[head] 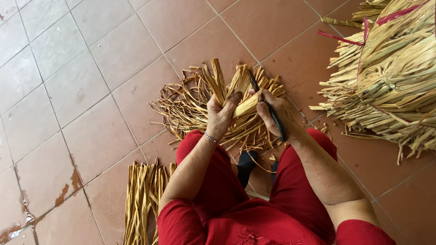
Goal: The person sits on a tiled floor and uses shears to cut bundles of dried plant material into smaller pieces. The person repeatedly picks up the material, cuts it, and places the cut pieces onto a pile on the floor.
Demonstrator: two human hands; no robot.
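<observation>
Over your lap, your left hand (pixel 221 113) fingers clamp a dried straw bundle (pixel 236 90); your right hand (pixel 272 115) grips a dark knife (pixel 268 106) against it, above floor scraps (pixel 186 106).

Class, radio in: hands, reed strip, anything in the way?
Left hand grips reed strip. Right hand holds dark blade against it. Trimmings pile underneath.
</observation>
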